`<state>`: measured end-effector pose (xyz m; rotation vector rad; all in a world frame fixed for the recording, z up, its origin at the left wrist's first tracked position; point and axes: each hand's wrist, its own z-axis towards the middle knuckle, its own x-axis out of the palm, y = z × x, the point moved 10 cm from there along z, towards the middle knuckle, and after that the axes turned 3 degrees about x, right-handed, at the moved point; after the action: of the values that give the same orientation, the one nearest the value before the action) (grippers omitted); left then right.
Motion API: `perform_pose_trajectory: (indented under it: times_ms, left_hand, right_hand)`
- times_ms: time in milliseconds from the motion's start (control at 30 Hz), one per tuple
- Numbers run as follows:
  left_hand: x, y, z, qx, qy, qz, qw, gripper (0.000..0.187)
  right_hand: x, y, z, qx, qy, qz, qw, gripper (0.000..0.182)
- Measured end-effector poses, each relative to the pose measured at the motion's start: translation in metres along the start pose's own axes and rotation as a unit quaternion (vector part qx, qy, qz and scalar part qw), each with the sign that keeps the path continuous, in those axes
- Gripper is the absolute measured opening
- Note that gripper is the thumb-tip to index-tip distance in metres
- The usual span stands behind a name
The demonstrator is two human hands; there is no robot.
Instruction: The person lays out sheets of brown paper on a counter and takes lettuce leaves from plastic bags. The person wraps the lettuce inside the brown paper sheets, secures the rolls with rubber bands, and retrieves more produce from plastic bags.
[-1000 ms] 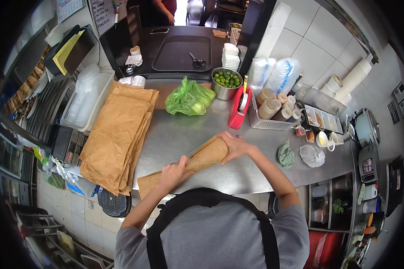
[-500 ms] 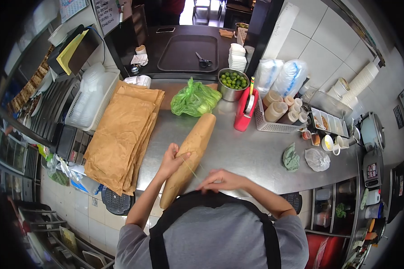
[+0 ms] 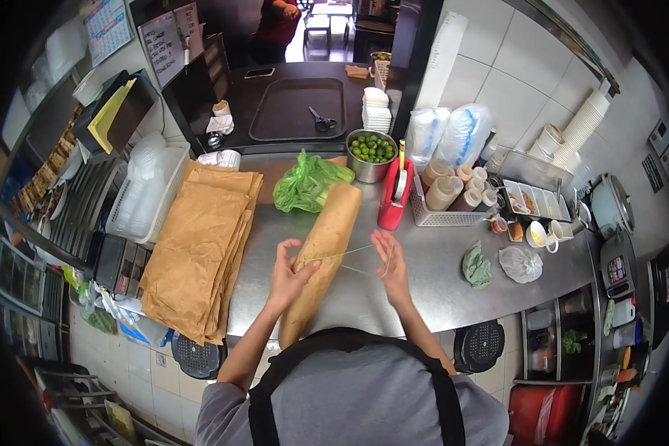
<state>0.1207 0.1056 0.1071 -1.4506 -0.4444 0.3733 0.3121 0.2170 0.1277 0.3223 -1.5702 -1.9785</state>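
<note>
A long brown paper-wrapped roll [image 3: 325, 236] lies lengthwise on the steel counter in front of my body, its near end close to my apron. My left hand [image 3: 290, 280] grips the roll around its middle, thumb on top. A thin green rubber band [image 3: 355, 251] stretches from beside the left thumb across to my right hand [image 3: 392, 269]. The right hand is raised to the right of the roll, its curled fingers pulling the band into two strands. Whether the band passes under the roll is hidden.
Brown paper sheets [image 3: 193, 253] are stacked on the left. Beyond the roll are a green plastic bag [image 3: 305, 186], a metal pot of limes [image 3: 369, 167] and a red tape dispenser [image 3: 392, 201]. A basket of sauce bottles [image 3: 446, 215] stands right. A person [image 3: 275, 30] is at the back.
My right hand has moved up and away from my apron to the right of the roll, stretching the band wider. The left hand stays on the roll. A person has come into fuller view behind.
</note>
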Motion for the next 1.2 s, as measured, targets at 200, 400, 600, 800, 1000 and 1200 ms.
perform_pose_trajectory:
  times_ms: [200, 400, 600, 800, 1000, 1200]
  left_hand:
    - [0.032, -0.047, -0.014, 0.23, 0.096, 0.375, 0.893, 0.058]
    - [0.048, -0.088, -0.016, 0.284, 0.142, 0.51, 0.799, 0.058]
    - [0.057, -0.077, -0.034, 0.391, 0.19, 0.568, 0.699, 0.059]
    - [0.059, -0.077, -0.047, 0.422, 0.234, 0.602, 0.636, 0.053]
    - [0.064, -0.085, -0.052, 0.442, 0.256, 0.62, 0.596, 0.048]
    - [0.073, -0.078, -0.063, 0.463, 0.313, 0.594, 0.579, 0.041]
  right_hand:
    - [-0.027, -0.032, 0.026, 0.179, 0.1, 0.019, 0.979, 0.097]
    - [-0.039, -0.023, 0.048, 0.179, 0.102, 0.026, 0.978, 0.092]
    - [-0.029, -0.03, 0.049, 0.181, 0.156, 0.01, 0.971, 0.067]
    - [-0.012, -0.037, 0.055, 0.196, 0.227, 0.063, 0.952, 0.08]
    - [0.016, -0.02, 0.051, 0.167, 0.234, 0.043, 0.957, 0.062]
    - [0.041, -0.023, 0.031, 0.106, 0.399, -0.207, 0.887, 0.057]
